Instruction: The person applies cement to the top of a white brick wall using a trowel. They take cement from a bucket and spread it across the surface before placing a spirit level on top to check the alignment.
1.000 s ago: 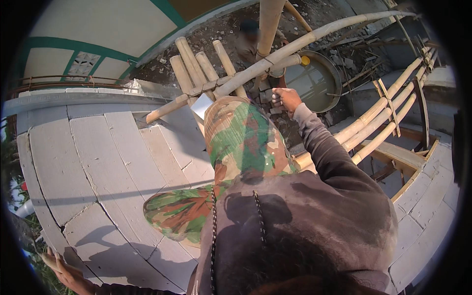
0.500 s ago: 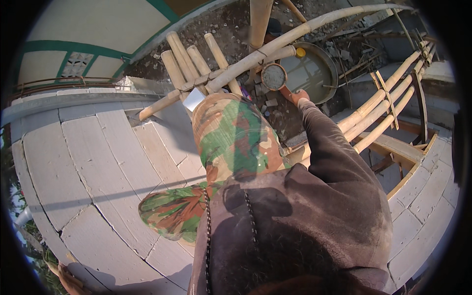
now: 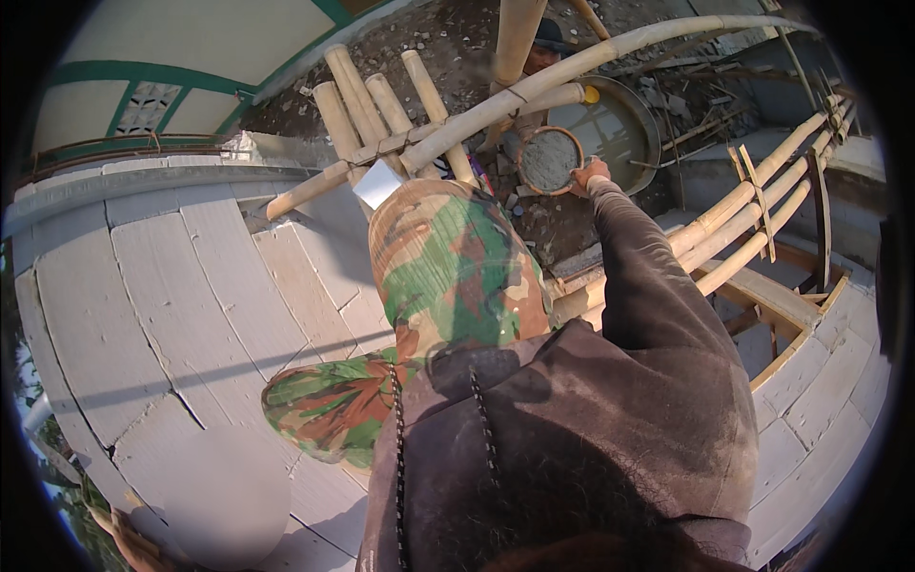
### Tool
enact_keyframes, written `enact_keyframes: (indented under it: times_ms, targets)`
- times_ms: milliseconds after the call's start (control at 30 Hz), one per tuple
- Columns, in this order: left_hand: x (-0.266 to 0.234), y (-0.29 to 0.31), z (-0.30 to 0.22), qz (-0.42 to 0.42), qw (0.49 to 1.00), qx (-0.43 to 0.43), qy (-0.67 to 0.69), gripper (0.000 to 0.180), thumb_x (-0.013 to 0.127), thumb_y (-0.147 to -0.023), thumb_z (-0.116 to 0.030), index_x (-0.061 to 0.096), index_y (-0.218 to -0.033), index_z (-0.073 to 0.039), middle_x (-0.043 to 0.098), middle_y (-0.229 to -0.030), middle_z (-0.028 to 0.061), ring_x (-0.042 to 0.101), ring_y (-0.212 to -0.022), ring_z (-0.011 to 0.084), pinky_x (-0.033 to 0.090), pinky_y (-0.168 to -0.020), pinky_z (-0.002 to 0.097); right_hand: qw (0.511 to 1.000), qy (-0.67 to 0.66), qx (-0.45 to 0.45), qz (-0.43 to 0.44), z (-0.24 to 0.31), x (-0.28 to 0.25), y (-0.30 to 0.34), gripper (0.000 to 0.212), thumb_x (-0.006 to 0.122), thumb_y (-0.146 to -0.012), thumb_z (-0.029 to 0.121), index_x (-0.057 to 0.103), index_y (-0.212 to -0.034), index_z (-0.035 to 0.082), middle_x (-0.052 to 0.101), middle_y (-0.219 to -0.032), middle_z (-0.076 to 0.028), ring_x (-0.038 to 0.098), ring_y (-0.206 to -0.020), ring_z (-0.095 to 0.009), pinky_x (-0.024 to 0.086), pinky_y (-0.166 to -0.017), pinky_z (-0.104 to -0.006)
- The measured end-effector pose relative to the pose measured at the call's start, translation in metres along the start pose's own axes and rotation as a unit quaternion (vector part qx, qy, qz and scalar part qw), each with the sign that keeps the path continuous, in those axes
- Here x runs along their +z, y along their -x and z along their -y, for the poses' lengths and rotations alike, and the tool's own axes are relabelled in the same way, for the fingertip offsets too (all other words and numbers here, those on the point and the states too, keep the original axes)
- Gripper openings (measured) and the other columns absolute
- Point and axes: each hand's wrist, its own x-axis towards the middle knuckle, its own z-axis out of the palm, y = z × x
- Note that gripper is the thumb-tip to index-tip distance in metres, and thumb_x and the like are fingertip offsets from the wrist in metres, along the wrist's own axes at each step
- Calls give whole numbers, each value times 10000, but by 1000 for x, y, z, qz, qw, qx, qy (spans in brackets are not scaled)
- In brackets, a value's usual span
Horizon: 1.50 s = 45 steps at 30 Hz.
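My right hand point(image 3: 591, 176) grips the rim of a round orange-brown bucket point(image 3: 550, 161) at its right side, fingers closed, arm stretched far forward. Grey, wet-looking mortar point(image 3: 551, 158) fills the bucket. Beyond the scaffold, a person in a dark hat point(image 3: 549, 36) is on the ground below. That person is partly hidden by the bamboo, and I cannot tell whether their hand touches the bucket. Behind the bucket stands a wide round tub point(image 3: 652, 122) of murky liquid, with a yellow thing point(image 3: 591, 94) at its edge. My left hand is out of the picture.
A curved bamboo pole point(image 3: 658, 36) crosses ahead, tied to shorter bamboo pieces point(image 3: 381, 103) and an upright post. More bamboo rails point(image 3: 739, 212) run along the right, near a wood-framed opening point(image 3: 762, 315). Pale blocks point(image 3: 172, 276) lie left of my camouflage-clad knee point(image 3: 448, 257).
The bucket has come up and closer, so more of its mortar shows. My right hand has risen slightly with it. More of the person below is visible.
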Motion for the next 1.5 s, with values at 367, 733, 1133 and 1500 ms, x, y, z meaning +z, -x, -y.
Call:
enact_keyframes:
  times_ms: [367,733,1133,1500]
  targets:
    - [-14,-28,50,132,942,-20,308,601,387,-1079,-304,290,-1558,46,372,-1591,185,310,-1493,238,179,-1239,365,918,336,-207,18,-62,34,-27,296,532,-993,267,714,-1156,100,752,-1067,-143,741,-963,-300,584,-796,-466]
    - [-7,-15,40,107,971,-24,213,532,528,-1025,-219,459,-1454,88,559,-1378,144,540,-1246,208,372,-1083,319,803,460,-365,104,-56,-6,92,295,501,-977,184,707,-1187,208,748,-1094,-137,725,-1027,-305,565,-875,-432]
    - [8,-16,-8,107,986,94,91,537,612,-926,-238,543,-1351,83,317,-1589,309,275,-1481,487,213,-1206,547,864,403,-288,93,9,-213,239,647,873,-729,288,629,-1313,152,744,-1064,-156,720,-1008,-328,569,-897,-431]
    - [-65,89,45,171,985,20,3,389,700,-787,-258,656,-1071,4,234,-1624,307,183,-1479,563,124,-1179,683,969,76,-186,146,56,-289,301,662,879,-708,214,590,-1298,135,677,-1043,-125,662,-935,-273,556,-822,-390]
